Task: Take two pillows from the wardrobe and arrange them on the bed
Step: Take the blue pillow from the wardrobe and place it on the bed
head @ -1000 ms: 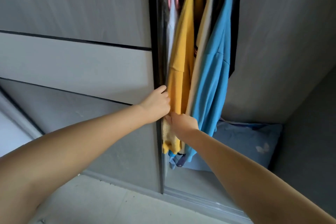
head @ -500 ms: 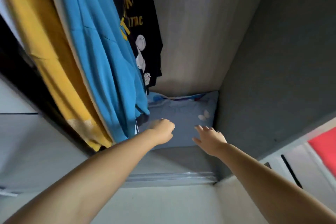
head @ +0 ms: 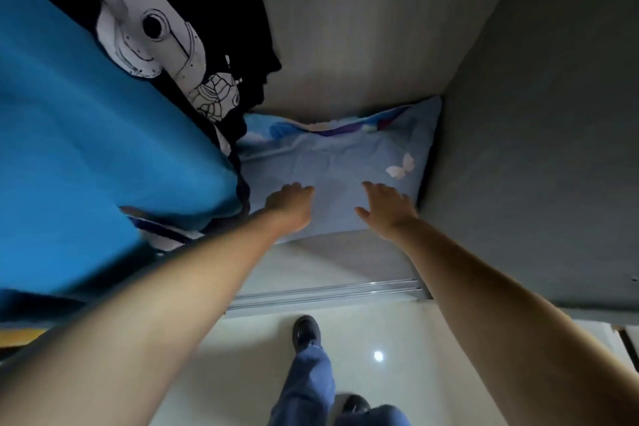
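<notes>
While pillow [head: 339, 162] fills wardrobe [head: 536, 114] corner, both hands hover above.

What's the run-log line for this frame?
phase: reach into wardrobe | left hand: open, over pillow | right hand: open, over pillow | pillow: flat on wardrobe floor, not lifted

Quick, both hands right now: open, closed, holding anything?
Left hand: open, empty, over the blue pillow.
Right hand: open, fingers spread, holding nothing.
</notes>
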`<move>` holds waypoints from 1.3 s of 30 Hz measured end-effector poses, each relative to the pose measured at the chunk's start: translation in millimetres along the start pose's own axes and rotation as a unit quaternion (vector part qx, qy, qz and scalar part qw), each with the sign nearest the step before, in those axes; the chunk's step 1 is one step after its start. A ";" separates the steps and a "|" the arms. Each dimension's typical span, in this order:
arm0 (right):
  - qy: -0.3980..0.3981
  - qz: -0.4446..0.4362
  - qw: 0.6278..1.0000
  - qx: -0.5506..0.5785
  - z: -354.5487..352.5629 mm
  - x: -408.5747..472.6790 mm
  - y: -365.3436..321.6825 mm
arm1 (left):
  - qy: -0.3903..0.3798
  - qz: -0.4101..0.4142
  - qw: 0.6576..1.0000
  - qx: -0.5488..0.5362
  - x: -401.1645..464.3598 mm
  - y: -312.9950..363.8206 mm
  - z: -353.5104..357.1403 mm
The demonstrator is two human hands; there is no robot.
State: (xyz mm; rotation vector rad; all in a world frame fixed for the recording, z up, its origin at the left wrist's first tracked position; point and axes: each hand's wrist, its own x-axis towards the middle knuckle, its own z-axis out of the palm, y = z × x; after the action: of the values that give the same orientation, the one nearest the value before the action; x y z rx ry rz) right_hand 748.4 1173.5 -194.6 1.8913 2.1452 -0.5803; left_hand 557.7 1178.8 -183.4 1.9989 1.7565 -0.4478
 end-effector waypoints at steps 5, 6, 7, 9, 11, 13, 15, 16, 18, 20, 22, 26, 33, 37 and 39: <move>-0.038 -0.006 0.999 0.023 40.6 76.2 11.3 | 0.020 -0.031 0.999 0.011 82.5 -15.3 33.8; -0.051 -0.010 0.998 0.018 49.3 93.0 16.5 | 0.031 -0.034 0.999 0.019 98.5 -19.3 43.1; -0.061 -0.014 0.998 0.010 55.8 111.1 22.0 | 0.042 -0.036 0.998 0.026 114.6 -24.6 52.2; -0.055 -0.023 0.998 -0.008 64.5 152.7 32.4 | 0.068 -0.046 0.996 0.037 148.2 -40.0 70.1; -0.025 -0.036 0.999 -0.024 67.7 198.1 41.0 | 0.104 -0.054 0.991 0.058 183.2 -58.7 83.0; 0.006 -0.043 0.998 -0.039 69.4 237.9 46.3 | 0.137 -0.064 0.985 0.085 216.3 -76.4 90.3; 0.002 -0.036 0.997 -0.062 74.0 268.1 47.4 | 0.124 -0.083 0.984 0.095 244.2 -91.7 95.4; -0.013 -0.032 0.996 -0.082 77.7 279.1 46.8 | 0.104 -0.095 0.986 0.090 255.2 -97.7 99.6; -0.052 -0.033 0.989 -0.134 89.8 289.4 46.3 | 0.078 -0.111 0.987 0.084 267.5 -103.5 112.2; -0.072 -0.048 0.980 -0.181 102.0 286.3 47.3 | 0.080 -0.096 0.986 0.108 266.9 -103.7 122.7; -0.066 -0.060 0.975 -0.204 106.8 279.3 49.0 | 0.082 -0.076 0.985 0.132 261.5 -100.9 125.9; -0.093 -0.058 0.978 -0.175 104.1 263.7 52.1 | 0.013 -0.093 0.989 0.117 250.4 -90.6 125.0; -0.164 -0.032 0.974 -0.151 108.7 212.7 46.9 | -0.024 -0.078 0.984 0.156 195.3 -77.8 127.4; -0.153 -0.010 0.983 -0.106 101.5 168.1 32.4 | 0.022 -0.024 0.979 0.201 155.5 -79.4 96.8; -0.167 0.015 0.982 -0.089 96.6 145.8 22.9 | -0.008 -0.026 0.973 0.230 140.1 -81.8 77.8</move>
State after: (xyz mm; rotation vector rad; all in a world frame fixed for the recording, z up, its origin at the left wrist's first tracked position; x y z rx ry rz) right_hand 740.9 1264.7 -345.4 1.6013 1.8837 -0.6255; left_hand 500.1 1264.6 -330.6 2.2438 1.8209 -0.9602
